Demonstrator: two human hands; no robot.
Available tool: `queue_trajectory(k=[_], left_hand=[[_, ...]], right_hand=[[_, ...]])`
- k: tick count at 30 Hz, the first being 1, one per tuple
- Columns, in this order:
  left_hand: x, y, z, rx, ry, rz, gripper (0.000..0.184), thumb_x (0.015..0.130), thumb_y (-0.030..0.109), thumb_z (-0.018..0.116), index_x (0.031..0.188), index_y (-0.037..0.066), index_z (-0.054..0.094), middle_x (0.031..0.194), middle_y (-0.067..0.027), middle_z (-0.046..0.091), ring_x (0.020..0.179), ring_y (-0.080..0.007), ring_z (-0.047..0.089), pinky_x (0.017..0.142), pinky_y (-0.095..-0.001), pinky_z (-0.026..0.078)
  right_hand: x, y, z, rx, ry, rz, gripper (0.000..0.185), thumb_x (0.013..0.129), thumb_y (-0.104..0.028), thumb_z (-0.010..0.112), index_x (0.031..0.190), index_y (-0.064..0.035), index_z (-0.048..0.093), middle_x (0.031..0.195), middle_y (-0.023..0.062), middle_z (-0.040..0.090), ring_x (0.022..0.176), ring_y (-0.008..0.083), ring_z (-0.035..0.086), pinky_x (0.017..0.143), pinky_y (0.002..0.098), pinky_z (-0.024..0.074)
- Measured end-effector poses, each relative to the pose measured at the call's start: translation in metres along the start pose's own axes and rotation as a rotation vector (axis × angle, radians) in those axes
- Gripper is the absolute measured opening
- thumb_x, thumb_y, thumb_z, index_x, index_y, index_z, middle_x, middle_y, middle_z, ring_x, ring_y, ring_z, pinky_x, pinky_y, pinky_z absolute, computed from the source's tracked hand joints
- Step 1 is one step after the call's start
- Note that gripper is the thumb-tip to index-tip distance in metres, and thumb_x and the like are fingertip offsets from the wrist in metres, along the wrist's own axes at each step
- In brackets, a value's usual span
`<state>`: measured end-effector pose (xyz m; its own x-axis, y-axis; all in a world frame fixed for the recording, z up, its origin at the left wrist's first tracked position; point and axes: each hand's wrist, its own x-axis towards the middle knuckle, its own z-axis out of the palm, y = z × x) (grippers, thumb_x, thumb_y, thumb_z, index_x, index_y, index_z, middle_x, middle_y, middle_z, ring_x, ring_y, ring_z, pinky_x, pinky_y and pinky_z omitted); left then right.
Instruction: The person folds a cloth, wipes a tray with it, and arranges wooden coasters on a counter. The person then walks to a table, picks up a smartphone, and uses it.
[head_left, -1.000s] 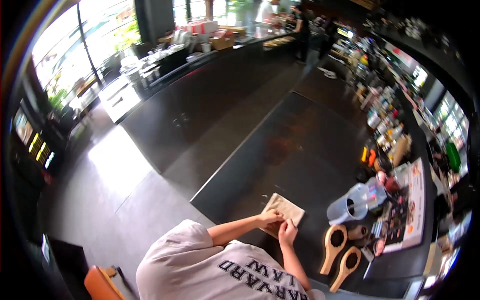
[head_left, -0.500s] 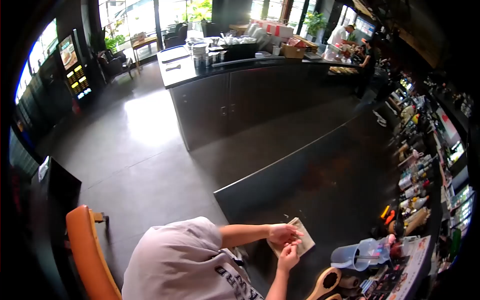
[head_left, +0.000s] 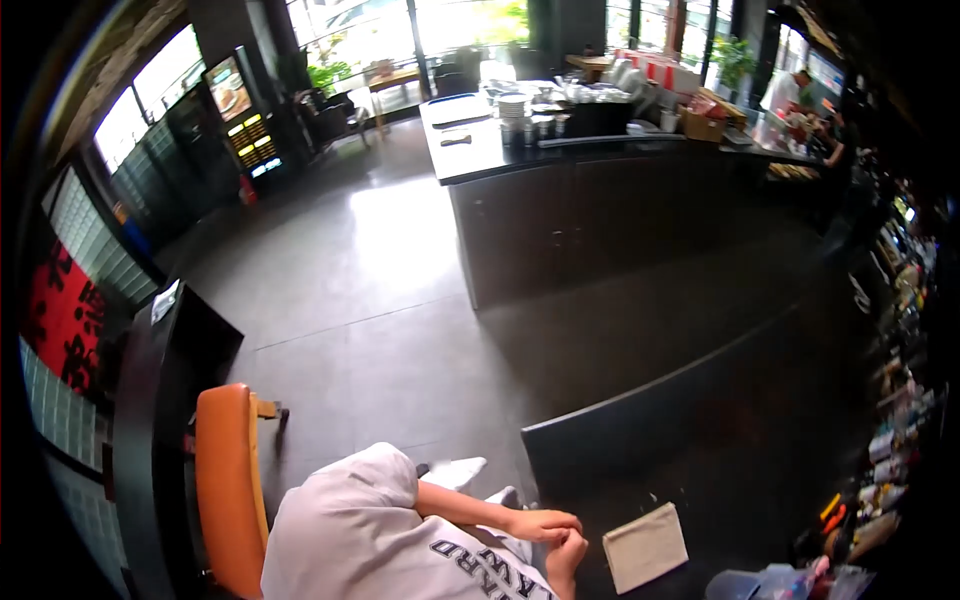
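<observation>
Open passage is noted over the middle of the desk (head_left: 700, 430), from its far left corner inward along the far edge. The right edge is obstructed by a row of bottles (head_left: 893, 442); nearer, the way is blocked by plastic jugs (head_left: 752, 584). Only a low cloth (head_left: 645, 548) must be cleared between jugs and left edge.

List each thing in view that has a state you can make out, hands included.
left hand: laid against the right hand
right hand: touching the left, partly covered
beige cloth: lying flat on the dark tabletop, apart from both hands
orange chair: upright
plates: stacked on the far counter
sign: yellow panels lit
</observation>
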<state>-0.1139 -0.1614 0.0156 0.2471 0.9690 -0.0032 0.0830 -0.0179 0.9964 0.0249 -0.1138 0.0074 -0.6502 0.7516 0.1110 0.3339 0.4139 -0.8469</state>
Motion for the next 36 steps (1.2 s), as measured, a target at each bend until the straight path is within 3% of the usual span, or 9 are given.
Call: queue_trajectory(k=[1, 8, 11, 16, 20, 24, 26, 31, 36], left_hand=[[-0.006, 0.0, -0.016, 0.025, 0.058, -0.017, 0.034, 0.091, 0.025, 0.038, 0.113, 0.0, 0.045, 0.108, -0.0174, 0.051, 0.103, -0.0284, 0.049, 0.09, -0.0363, 0.039], [-0.061, 0.017, -0.137, -0.036, 0.806, 0.018, 0.029, 0.086, 0.019, 0.04, 0.105, 0.0, 0.051, 0.097, -0.0162, 0.056, 0.092, -0.0266, 0.054, 0.082, -0.0332, 0.042], [-0.113, 0.013, -0.208, -0.164, 0.949, 0.058, 0.026, 0.085, 0.016, 0.04, 0.101, 0.0, 0.053, 0.094, -0.0153, 0.057, 0.089, -0.0257, 0.055, 0.08, -0.032, 0.043], [-0.232, 0.026, -0.355, 0.46, 0.85, 0.395, 0.025, 0.076, 0.016, 0.049, 0.095, 0.0, 0.056, 0.088, -0.0153, 0.059, 0.083, -0.0328, 0.056, 0.073, -0.038, 0.045], [-0.304, 0.001, -0.428, 0.48, 0.772, 0.269, 0.025, 0.075, 0.02, 0.05, 0.09, 0.0, 0.055, 0.082, -0.0171, 0.057, 0.078, -0.035, 0.056, 0.069, -0.0392, 0.045], [-0.347, -0.039, -0.453, 0.299, 0.832, 0.235, 0.01, 0.078, 0.007, 0.046, 0.082, 0.001, 0.052, 0.073, -0.0148, 0.052, 0.066, -0.0302, 0.051, 0.06, -0.0357, 0.042], [-0.352, -0.052, -0.466, -0.016, 0.936, 0.115, 0.013, 0.082, 0.006, 0.043, 0.086, 0.0, 0.054, 0.077, -0.0141, 0.054, 0.067, -0.0257, 0.053, 0.062, -0.0326, 0.044], [-0.373, -0.064, -0.595, 0.332, 1.388, 0.106, 0.014, 0.089, 0.011, 0.045, 0.091, 0.002, 0.055, 0.084, -0.0114, 0.059, 0.071, -0.0184, 0.057, 0.064, -0.0287, 0.045], [-0.408, -0.032, -0.725, 0.388, 1.658, -0.114, 0.003, 0.085, 0.003, 0.051, 0.084, 0.002, 0.054, 0.081, -0.0104, 0.057, 0.069, -0.0197, 0.056, 0.061, -0.0277, 0.044]], right_hand=[[0.017, -0.005, 0.013, 0.011, -0.012, -0.05, 0.044, 0.081, -0.034, 0.058, 0.059, 0.0025, 0.049, 0.058, 0.0242, 0.052, 0.06, 0.0423, 0.057, 0.047, 0.0455, 0.0381], [0.161, -0.08, 0.111, -0.17, -0.29, -0.395, 0.025, 0.075, -0.022, 0.057, 0.058, -0.004, 0.053, 0.055, 0.0183, 0.055, 0.055, 0.0369, 0.057, 0.05, 0.0445, 0.0458], [0.201, -0.136, 0.19, -0.144, -0.294, -0.513, 0.023, 0.073, -0.02, 0.059, 0.058, -0.0038, 0.056, 0.056, 0.0171, 0.056, 0.054, 0.034, 0.058, 0.049, 0.0412, 0.0463], [0.24, -0.243, 0.305, 0.037, -0.324, -0.57, 0.017, 0.068, -0.017, 0.065, 0.059, -0.0074, 0.054, 0.056, 0.0125, 0.054, 0.052, 0.0301, 0.056, 0.046, 0.0374, 0.044], [0.278, -0.304, 0.368, -0.058, -0.422, -0.897, 0.018, 0.069, -0.014, 0.064, 0.06, -0.0093, 0.05, 0.053, 0.0084, 0.052, 0.051, 0.025, 0.056, 0.045, 0.0349, 0.0433], [0.312, -0.324, 0.422, -0.074, -0.625, -0.873, 0.015, 0.069, -0.018, 0.064, 0.063, -0.0103, 0.053, 0.057, 0.0068, 0.055, 0.052, 0.0236, 0.057, 0.047, 0.0338, 0.0449], [0.337, -0.321, 0.454, -0.042, -0.653, -0.837, 0.013, 0.071, -0.018, 0.064, 0.065, -0.0103, 0.055, 0.058, 0.0075, 0.055, 0.053, 0.0245, 0.057, 0.048, 0.0342, 0.0447], [0.437, -0.339, 0.539, 0.01, -0.629, -0.693, 0.019, 0.08, -0.022, 0.062, 0.072, -0.0052, 0.057, 0.065, 0.0108, 0.057, 0.06, 0.0277, 0.057, 0.052, 0.0359, 0.0446], [0.565, -0.416, 0.638, 0.137, -0.67, -0.965, 0.005, 0.08, -0.009, 0.058, 0.082, -0.0064, 0.054, 0.071, 0.0093, 0.054, 0.065, 0.0276, 0.057, 0.055, 0.0349, 0.045]])
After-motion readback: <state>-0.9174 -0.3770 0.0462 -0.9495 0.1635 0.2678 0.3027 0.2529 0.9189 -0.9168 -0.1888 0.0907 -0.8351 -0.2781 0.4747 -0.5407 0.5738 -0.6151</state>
